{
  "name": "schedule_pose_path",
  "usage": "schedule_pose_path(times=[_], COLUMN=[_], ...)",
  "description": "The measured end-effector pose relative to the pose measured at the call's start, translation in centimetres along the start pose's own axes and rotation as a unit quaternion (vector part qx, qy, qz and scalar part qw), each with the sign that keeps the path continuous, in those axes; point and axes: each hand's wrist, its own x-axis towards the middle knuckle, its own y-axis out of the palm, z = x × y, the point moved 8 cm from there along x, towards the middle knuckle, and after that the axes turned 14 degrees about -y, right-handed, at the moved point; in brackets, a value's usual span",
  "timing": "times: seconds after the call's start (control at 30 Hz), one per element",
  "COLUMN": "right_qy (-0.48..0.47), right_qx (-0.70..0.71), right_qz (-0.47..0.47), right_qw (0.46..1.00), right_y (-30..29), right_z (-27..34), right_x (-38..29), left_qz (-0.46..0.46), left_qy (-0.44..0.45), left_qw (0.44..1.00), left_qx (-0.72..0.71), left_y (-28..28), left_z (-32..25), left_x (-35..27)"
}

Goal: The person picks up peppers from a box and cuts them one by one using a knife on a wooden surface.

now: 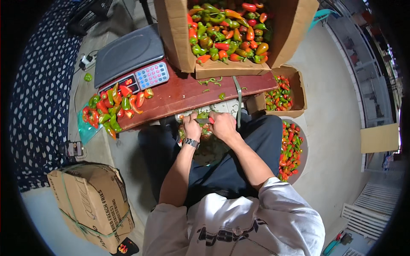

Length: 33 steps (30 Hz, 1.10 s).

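My right hand point(222, 125) grips a knife point(202, 121) with a pinkish-red handle, its blade pointing left toward my other hand. My left hand point(192, 127), with a metal-banded watch at the wrist, has its fingers curled at a green pepper point(202, 114) just beyond the blade. The fingers hide part of this pepper. Both hands are close together above my lap, at the near edge of a dark red bench point(189, 99). Cut pepper pieces lie below them between my legs, partly in shadow.
A tall cardboard box point(232, 71) of red and green peppers stands on the bench beside a digital scale point(129, 54). Loose peppers point(112, 104) lie at the bench's left end. To the right are a smaller pepper box point(299, 92) and a round tub point(302, 156). A tied carton point(93, 201) sits left.
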Motion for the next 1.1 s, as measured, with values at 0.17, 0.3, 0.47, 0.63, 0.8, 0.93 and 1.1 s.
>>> schedule_pose_path(times=[0.17, 0.3, 0.47, 0.63, 0.8, 0.93, 1.1], right_qy=[-0.022, -0.018, 0.070, 0.145, 0.125, 0.197, 0.102], right_qx=[0.004, -0.002, -0.071, -0.062, 0.098, 0.267, 0.719], right_qz=[-0.018, -0.032, 0.050, -0.041, -0.210, -0.324, -0.294], right_qw=[1.000, 0.999, 0.994, 0.987, 0.965, 0.886, 0.622], right_y=[0.3, -0.1, 1.7, -3.6, -8.0, -11.4, -11.9], right_z=[1.5, 1.3, -4.1, -9.8, -11.7, -15.4, -15.4], right_x=[0.7, 0.8, 0.2, 0.4, -2.8, -5.6, -7.0], left_qz=[0.002, 0.018, 0.007, 0.013, 0.010, 0.024, 0.137], left_qy=[0.101, 0.131, 0.112, -0.001, -0.139, -0.177, -0.166], left_qw=[0.986, 0.988, 0.980, 0.999, 0.983, 0.983, 0.919], left_qx=[0.136, 0.074, 0.166, -0.035, -0.119, 0.036, 0.330], left_y=[-2.4, -1.7, -0.5, 0.1, -2.4, -1.9, 4.7], left_z=[1.6, 0.8, 0.9, -1.0, 2.0, 7.5, 16.6], left_x=[3.9, 3.2, 2.2, -0.4, 3.2, 4.8, 5.6])
